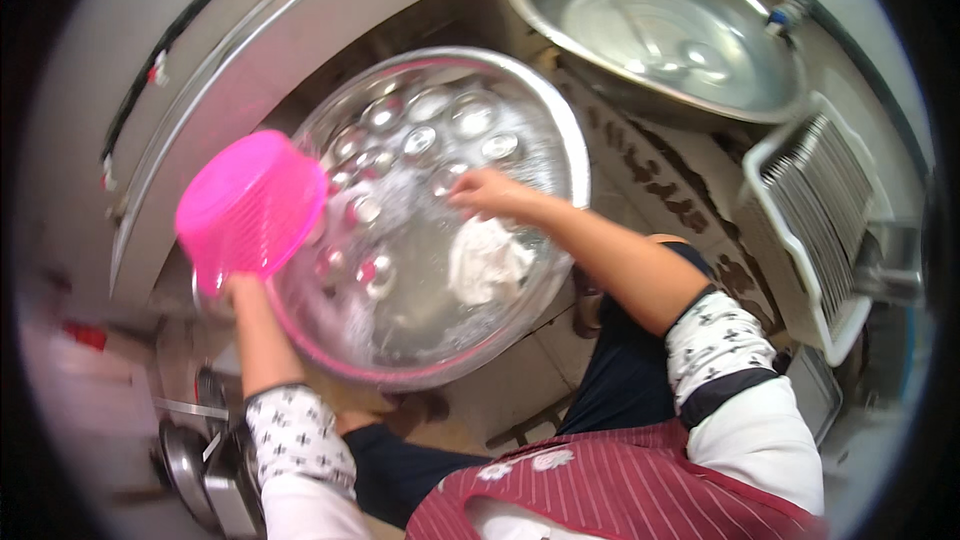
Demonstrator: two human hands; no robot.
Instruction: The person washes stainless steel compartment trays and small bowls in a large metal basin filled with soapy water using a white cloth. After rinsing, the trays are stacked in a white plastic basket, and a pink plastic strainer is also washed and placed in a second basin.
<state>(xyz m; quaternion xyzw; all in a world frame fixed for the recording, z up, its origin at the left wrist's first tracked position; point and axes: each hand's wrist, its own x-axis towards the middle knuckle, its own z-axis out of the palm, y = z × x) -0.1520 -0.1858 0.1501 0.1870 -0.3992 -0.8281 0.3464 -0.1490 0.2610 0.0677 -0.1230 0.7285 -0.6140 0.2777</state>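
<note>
My left hand (244, 286) grips the lower edge of a bright pink plastic strainer basket (251, 206), tilted on its side at the left rim of a large round metal basin (574, 154). My right hand (487, 195) hovers over the basin, its fingers bent and bunched; blur hides whether anything small is between them. Under those fingertips lies a shiny round metal piece (450, 177). Several more rounded metal vessels (474, 116) sit in the soapy water (420, 255). A crumpled white cloth-like lump (487, 259) rests just below my right hand.
A second metal basin (652, 22) holding water stands at the upper right. Beside it, a white plastic crate (834, 349) contains thin metal pieces (817, 195) packed in a row. A low ledge (225, 97) curves behind the basin. Metal ware (187, 465) lies at lower left.
</note>
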